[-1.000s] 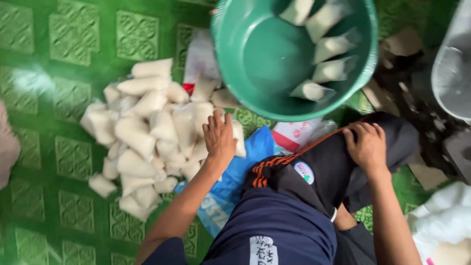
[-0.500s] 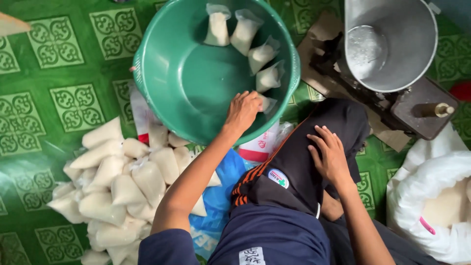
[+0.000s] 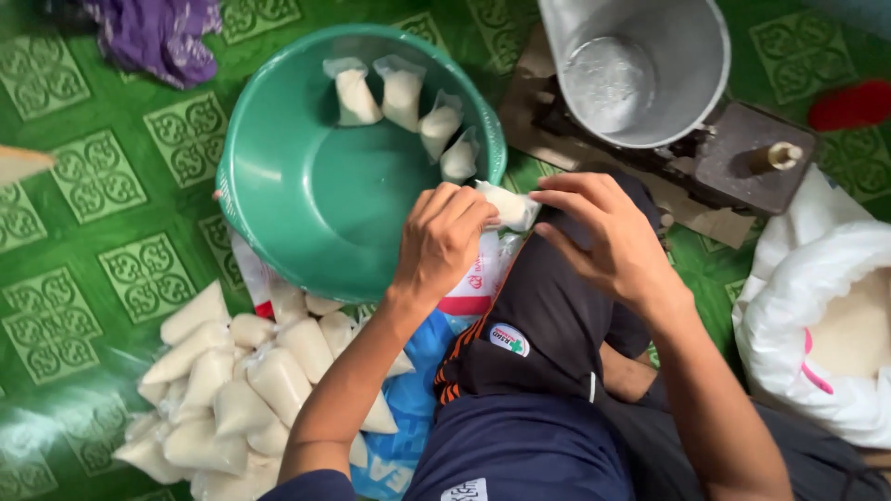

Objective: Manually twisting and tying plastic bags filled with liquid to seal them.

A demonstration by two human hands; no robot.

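A small white bag (image 3: 509, 206) was gripped by the fingers of the left hand (image 3: 444, 239) and right hand (image 3: 603, 237) at the rim of a green basin (image 3: 278, 199), over the knee. Four filled bags (image 3: 401, 97) were seen inside the basin. A metal pot (image 3: 640, 65) on a scale, a white sack (image 3: 817, 325) and piled bags (image 3: 232, 390) crowded the green floor (image 3: 83, 232).

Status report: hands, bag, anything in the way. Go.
Left hand and right hand both grip a small white filled bag at the green basin's rim. Four bags inside the basin. Nothing in the way.
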